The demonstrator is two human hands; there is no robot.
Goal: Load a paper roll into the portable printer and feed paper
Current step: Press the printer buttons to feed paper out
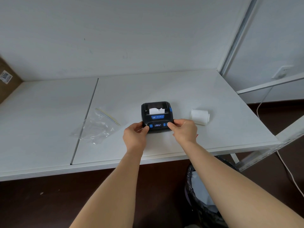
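A small black portable printer point(156, 115) with blue buttons sits on the white table point(197, 96), lid closed, with a short torn strip of white paper point(156, 111) sticking out of its slot. My left hand point(135, 134) grips the printer's near left corner, thumb on top. My right hand point(185, 131) grips the near right corner, thumb by the blue buttons. A white paper roll point(199, 116) lies on its side just right of the printer, apart from it.
A crumpled clear plastic bag point(97, 127) lies left of the printer. A thin dark seam point(85, 119) runs across the table. A lined waste bin point(202, 195) stands under the table's front edge. A cardboard box point(6, 79) is at far left.
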